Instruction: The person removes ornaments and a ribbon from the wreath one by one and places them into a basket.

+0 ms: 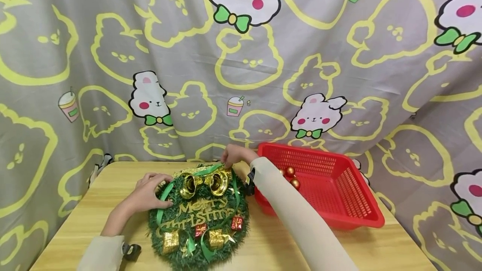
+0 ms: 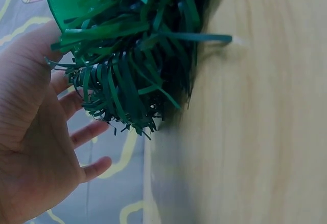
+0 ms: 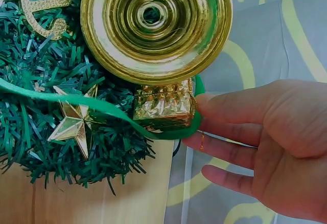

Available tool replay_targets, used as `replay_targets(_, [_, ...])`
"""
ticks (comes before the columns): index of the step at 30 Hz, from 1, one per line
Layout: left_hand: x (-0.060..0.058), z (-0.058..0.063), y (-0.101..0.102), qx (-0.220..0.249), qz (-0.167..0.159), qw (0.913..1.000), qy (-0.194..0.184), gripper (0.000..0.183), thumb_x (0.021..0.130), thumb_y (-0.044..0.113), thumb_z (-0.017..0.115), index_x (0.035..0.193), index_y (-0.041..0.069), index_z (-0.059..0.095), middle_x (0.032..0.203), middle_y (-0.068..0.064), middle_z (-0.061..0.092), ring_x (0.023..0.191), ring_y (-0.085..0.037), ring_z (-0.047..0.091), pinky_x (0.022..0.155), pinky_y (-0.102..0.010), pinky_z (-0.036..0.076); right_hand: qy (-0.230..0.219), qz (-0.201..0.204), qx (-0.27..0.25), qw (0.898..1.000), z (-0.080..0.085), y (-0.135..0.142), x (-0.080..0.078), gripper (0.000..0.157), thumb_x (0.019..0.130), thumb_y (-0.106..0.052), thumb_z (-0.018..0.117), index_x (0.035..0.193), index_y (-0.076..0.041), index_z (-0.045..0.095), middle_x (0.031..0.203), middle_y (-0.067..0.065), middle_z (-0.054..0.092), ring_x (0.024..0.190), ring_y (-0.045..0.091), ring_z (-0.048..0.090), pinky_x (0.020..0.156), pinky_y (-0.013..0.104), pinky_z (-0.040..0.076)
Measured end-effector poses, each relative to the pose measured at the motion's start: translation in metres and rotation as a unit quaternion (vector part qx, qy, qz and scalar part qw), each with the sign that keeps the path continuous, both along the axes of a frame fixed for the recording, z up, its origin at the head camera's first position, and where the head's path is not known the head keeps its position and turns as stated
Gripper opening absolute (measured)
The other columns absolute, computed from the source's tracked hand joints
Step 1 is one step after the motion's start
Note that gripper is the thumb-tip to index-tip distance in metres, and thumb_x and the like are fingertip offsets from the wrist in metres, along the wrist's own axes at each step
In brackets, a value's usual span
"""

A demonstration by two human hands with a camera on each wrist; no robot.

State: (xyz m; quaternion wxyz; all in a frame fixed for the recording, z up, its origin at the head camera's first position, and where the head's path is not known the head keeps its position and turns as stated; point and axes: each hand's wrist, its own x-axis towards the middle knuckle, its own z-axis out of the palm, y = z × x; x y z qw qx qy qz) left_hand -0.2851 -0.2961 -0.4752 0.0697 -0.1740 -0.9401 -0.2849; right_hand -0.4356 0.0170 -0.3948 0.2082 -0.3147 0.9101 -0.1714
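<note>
A round green tinsel wreath [image 1: 184, 260] lies on the table, with gold bells [image 1: 219, 184], gold "Merry Christmas" lettering [image 1: 196, 217] and small red and gold gift boxes on it. My left hand [image 1: 148, 193] rests at the wreath's left edge, thumb over the front. In the left wrist view its other fingers extend loosely beside the tinsel. At the far edge, my right hand [image 1: 237, 154] pinches the green ribbon [image 3: 97, 104] between thumb and forefinger. The ribbon loops round a gold gift box [image 3: 163, 109] beneath one bell, and a thin gold cord [image 3: 202, 142] dangles by the fingers.
To the right stands a red plastic basket [image 1: 370, 204] with several gold balls [image 1: 295, 184] inside; my right forearm passes in front of its left side. A patterned grey curtain [image 1: 248, 129] hangs behind the wooden table [image 1: 101, 204].
</note>
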Motion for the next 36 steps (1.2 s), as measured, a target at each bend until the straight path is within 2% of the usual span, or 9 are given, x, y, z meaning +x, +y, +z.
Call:
replay_targets(3, [-0.001, 0.0, 0.0, -0.003, -0.001, 1.0, 0.002, 0.069, 0.07, 0.035, 0.092, 0.128, 0.014, 0.063, 0.132, -0.013, 0.064, 0.13, -0.046, 0.039, 0.103, -0.072, 0.025, 0.001, -0.006, -0.002, 1.0, 0.002, 0.001, 0.0, 0.021, 0.089, 0.001, 0.072, 0.109, 0.0, 0.077, 0.11, 0.012, 0.077, 0.083, 0.015, 0.066, 0.073, 0.025, 0.055])
replay_targets(5, [-0.001, 0.0, 0.001, -0.004, -0.001, 1.0, 0.001, 0.069, 0.07, 0.035, 0.092, 0.129, 0.014, 0.063, 0.132, -0.013, 0.064, 0.13, -0.046, 0.039, 0.102, -0.072, 0.026, 0.002, -0.005, -0.003, 1.0, 0.003, 0.002, 0.0, 0.016, 0.089, 0.001, 0.072, 0.104, 0.0, 0.078, 0.095, 0.009, 0.077, 0.077, 0.019, 0.065, 0.069, 0.025, 0.053])
replay_targets(10, [-0.002, 0.001, 0.003, -0.001, -0.004, 1.0, 0.005, 0.067, 0.071, 0.034, 0.092, 0.128, 0.014, 0.063, 0.132, -0.014, 0.064, 0.13, -0.046, 0.039, 0.102, -0.072, 0.025, 0.009, 0.001, 0.006, 1.0, 0.004, 0.005, 0.0, 0.008, 0.09, 0.002, 0.071, 0.092, -0.001, 0.078, 0.067, -0.001, 0.064, 0.092, 0.042, 0.071, 0.065, 0.024, 0.049])
replay_targets(12, [-0.003, 0.001, 0.004, 0.0, -0.006, 0.9999, 0.009, 0.067, 0.071, 0.034, 0.092, 0.128, 0.013, 0.063, 0.131, -0.014, 0.065, 0.13, -0.047, 0.04, 0.101, -0.072, 0.026, 0.014, 0.0, 0.008, 1.0, 0.004, 0.006, 0.0, 0.01, 0.089, 0.003, 0.07, 0.088, -0.001, 0.078, 0.064, -0.002, 0.062, 0.084, 0.04, 0.07, 0.062, 0.023, 0.045])
replay_targets(16, [-0.005, 0.001, 0.005, -0.001, -0.008, 0.9999, 0.01, 0.067, 0.07, 0.034, 0.092, 0.127, 0.013, 0.063, 0.13, -0.013, 0.065, 0.13, -0.046, 0.04, 0.101, -0.071, 0.026, 0.031, 0.006, 0.015, 0.999, 0.004, 0.008, 0.0, 0.016, 0.088, 0.006, 0.066, 0.081, -0.002, 0.078, 0.06, -0.003, 0.058, 0.06, 0.019, 0.055, 0.058, 0.022, 0.04])
replay_targets(18, [-0.005, 0.001, 0.006, -0.002, -0.007, 0.9999, 0.008, 0.067, 0.07, 0.034, 0.092, 0.127, 0.013, 0.063, 0.13, -0.013, 0.065, 0.13, -0.045, 0.04, 0.101, -0.071, 0.026, 0.036, 0.007, 0.019, 0.999, 0.004, 0.008, 0.0, 0.018, 0.088, 0.007, 0.066, 0.077, -0.002, 0.076, 0.057, -0.003, 0.056, 0.055, 0.012, 0.046, 0.057, 0.022, 0.037])
replay_targets(22, [-0.005, 0.0, 0.006, -0.002, -0.009, 0.9999, 0.008, 0.067, 0.071, 0.034, 0.092, 0.128, 0.013, 0.063, 0.13, -0.012, 0.064, 0.13, -0.045, 0.04, 0.102, -0.071, 0.026, 0.044, -0.004, 0.024, 0.999, 0.003, 0.008, -0.001, 0.023, 0.088, 0.007, 0.066, 0.068, -0.005, 0.071, 0.053, -0.002, 0.051, 0.051, 0.01, 0.038, 0.055, 0.023, 0.032])
replay_targets(27, [0.001, -0.001, 0.005, 0.003, -0.007, 1.0, 0.002, 0.068, 0.069, 0.034, 0.092, 0.127, 0.013, 0.063, 0.13, -0.012, 0.064, 0.13, -0.046, 0.039, 0.102, -0.073, 0.025, 0.04, 0.007, 0.031, 0.999, 0.002, 0.006, 0.001, 0.029, 0.091, 0.003, 0.065, 0.065, -0.009, 0.067, 0.051, -0.004, 0.05, 0.049, 0.01, 0.037, 0.053, 0.023, 0.031])
replay_targets(36, [0.002, -0.001, 0.002, 0.003, -0.004, 0.9999, 0.015, 0.07, 0.067, 0.035, 0.093, 0.127, 0.012, 0.064, 0.131, -0.014, 0.065, 0.129, -0.046, 0.04, 0.1, -0.074, 0.026, 0.06, 0.042, 0.044, 0.996, 0.014, 0.001, 0.009, 0.018, 0.089, 0.003, 0.068, 0.074, -0.004, 0.075, 0.055, -0.003, 0.056, 0.051, 0.008, 0.045, 0.054, 0.021, 0.036])
